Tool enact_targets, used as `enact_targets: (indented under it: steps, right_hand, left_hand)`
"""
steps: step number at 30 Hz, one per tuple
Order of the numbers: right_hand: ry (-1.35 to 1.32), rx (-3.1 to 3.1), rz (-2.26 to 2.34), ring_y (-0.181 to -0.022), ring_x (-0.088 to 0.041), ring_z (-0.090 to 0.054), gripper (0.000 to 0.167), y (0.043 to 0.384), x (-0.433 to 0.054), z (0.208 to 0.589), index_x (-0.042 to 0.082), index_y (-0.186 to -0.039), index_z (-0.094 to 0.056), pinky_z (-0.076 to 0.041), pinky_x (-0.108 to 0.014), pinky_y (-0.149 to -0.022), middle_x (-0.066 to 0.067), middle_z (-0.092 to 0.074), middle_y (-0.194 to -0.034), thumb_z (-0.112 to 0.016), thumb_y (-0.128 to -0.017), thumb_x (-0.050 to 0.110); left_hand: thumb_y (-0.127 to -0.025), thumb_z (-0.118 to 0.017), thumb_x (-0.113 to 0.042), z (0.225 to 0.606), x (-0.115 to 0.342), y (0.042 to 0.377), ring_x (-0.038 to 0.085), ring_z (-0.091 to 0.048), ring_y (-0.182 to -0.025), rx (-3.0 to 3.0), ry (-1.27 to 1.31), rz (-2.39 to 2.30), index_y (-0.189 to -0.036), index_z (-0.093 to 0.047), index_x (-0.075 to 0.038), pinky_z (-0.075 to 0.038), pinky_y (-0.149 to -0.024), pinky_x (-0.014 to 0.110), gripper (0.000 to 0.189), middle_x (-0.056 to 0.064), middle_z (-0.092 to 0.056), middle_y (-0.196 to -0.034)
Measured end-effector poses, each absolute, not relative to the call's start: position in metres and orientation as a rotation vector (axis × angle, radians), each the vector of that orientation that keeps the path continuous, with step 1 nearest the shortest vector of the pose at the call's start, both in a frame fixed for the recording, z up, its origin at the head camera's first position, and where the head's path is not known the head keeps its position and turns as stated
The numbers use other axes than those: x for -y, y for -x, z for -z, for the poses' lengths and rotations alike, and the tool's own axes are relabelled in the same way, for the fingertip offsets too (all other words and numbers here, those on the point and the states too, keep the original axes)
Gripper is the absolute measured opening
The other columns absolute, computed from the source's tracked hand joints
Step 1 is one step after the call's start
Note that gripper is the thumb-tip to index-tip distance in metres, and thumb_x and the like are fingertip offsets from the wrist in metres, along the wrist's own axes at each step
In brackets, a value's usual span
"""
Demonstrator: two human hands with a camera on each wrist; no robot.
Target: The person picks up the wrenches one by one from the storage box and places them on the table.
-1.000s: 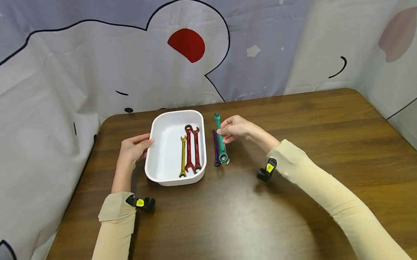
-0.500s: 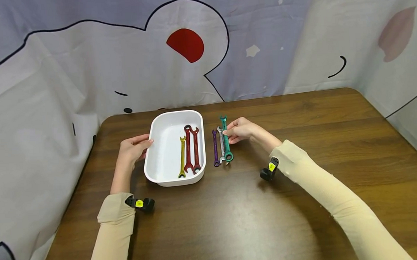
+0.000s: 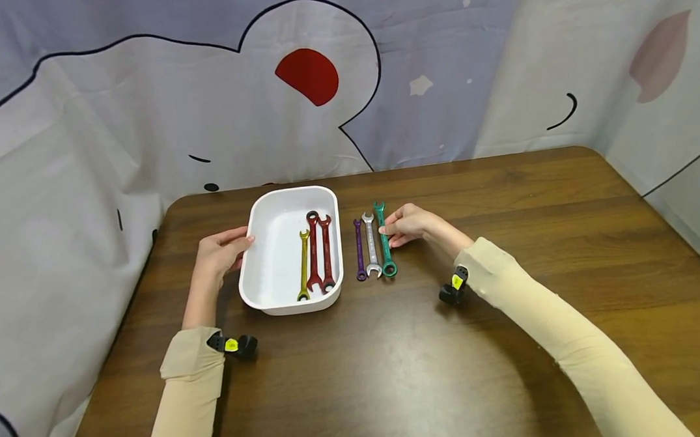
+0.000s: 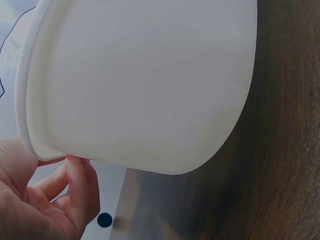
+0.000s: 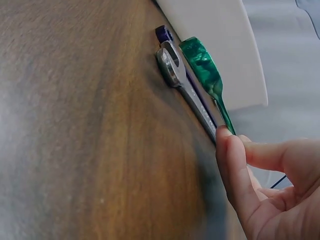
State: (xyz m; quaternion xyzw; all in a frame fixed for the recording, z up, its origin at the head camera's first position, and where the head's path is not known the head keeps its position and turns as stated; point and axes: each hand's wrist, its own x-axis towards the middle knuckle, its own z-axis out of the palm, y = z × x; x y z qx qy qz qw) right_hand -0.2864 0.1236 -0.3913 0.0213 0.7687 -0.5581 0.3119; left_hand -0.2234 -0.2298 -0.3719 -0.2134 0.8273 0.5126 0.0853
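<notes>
My left hand (image 3: 218, 255) grips the left rim of a white plastic tub (image 3: 264, 274), thumb over the edge and fingers outside, as the left wrist view also shows. In the tub lie a yellow wrench (image 3: 304, 266) and two red wrenches, one long (image 3: 313, 253) and one beside it (image 3: 327, 252). To the right of the tub, my right hand (image 3: 410, 225) pinches a green wrench (image 3: 384, 243) by its shaft. In the right wrist view the green wrench (image 5: 205, 65) is raised off the wood. A silver wrench (image 3: 371, 243) and a purple wrench (image 3: 360, 250) lie to its left.
Everything stands on a brown wooden table (image 3: 403, 359) with rounded back corners. A patterned fabric curtain (image 3: 438, 78) hangs behind it and along the left side. The tub's right wall is close to the purple wrench.
My right hand has carried the green wrench to the right and slightly toward me, from over the silver wrench to beside it, uncovering the silver one. My left hand keeps its grip on the tub.
</notes>
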Motion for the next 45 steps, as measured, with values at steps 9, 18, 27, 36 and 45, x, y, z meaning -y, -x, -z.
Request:
enact_targets:
  steps: [9,18,27,36,45]
  right_hand:
    - [-0.047,-2.048,1.441,-0.051,-0.009,-0.062,0.028,0.2878,-0.1245,0.3959,-0.013,-0.114,-0.051,-0.053,-0.017,-0.053,-0.005,-0.060,-0.063,-0.059,-0.093,0.003]
    - [-0.056,-2.062,1.392,-0.052,-0.010,-0.064,0.031,0.2878,-0.1258,0.3985,-0.013,-0.117,-0.049,-0.053,-0.017,-0.053,-0.005,-0.061,-0.063,-0.059,-0.094,0.004]
    - [-0.046,-2.090,1.359,-0.051,-0.009,-0.064,0.035,0.2863,-0.1263,0.3954,-0.015,-0.119,-0.051,-0.052,-0.016,-0.053,-0.005,-0.062,-0.062,-0.061,-0.093,0.006]
    - [-0.037,-2.143,1.348,-0.049,-0.008,-0.063,0.024,0.2848,-0.1258,0.3921,-0.012,-0.106,-0.056,-0.052,-0.017,-0.052,-0.003,-0.063,-0.059,-0.065,-0.090,0.004]
    - [-0.009,-2.177,1.303,-0.053,-0.011,-0.065,0.019,0.2897,-0.1284,0.3951,-0.007,-0.094,-0.062,-0.054,-0.019,-0.055,-0.006,-0.065,-0.064,-0.071,-0.085,0.006]
  left_hand:
    - [-0.094,-0.061,-0.030,0.3732,0.2322,0.2227,0.007,-0.055,-0.087,-2.467,0.607,-1.545,-0.139,-0.052,-0.014,-0.049,-0.070,0.017,0.049,0.012,-0.055,-0.137]
    - [-0.094,-0.062,-0.030,0.3724,0.2331,0.2213,0.003,-0.056,-0.083,-2.461,0.586,-1.566,-0.139,-0.052,-0.013,-0.050,-0.068,0.014,0.050,0.013,-0.054,-0.137]
    - [-0.094,-0.061,-0.031,0.3721,0.2329,0.2215,0.004,-0.055,-0.086,-2.460,0.594,-1.559,-0.139,-0.052,-0.013,-0.050,-0.071,0.016,0.049,0.012,-0.054,-0.137]
    - [-0.094,-0.061,-0.031,0.3726,0.2320,0.2230,0.012,-0.055,-0.090,-2.468,0.631,-1.540,-0.139,-0.053,-0.016,-0.050,-0.075,0.021,0.047,0.011,-0.055,-0.136]
    - [-0.094,-0.061,-0.032,0.3740,0.2324,0.2238,0.010,-0.056,-0.087,-2.475,0.630,-1.539,-0.138,-0.054,-0.016,-0.050,-0.076,0.022,0.048,0.011,-0.056,-0.134]
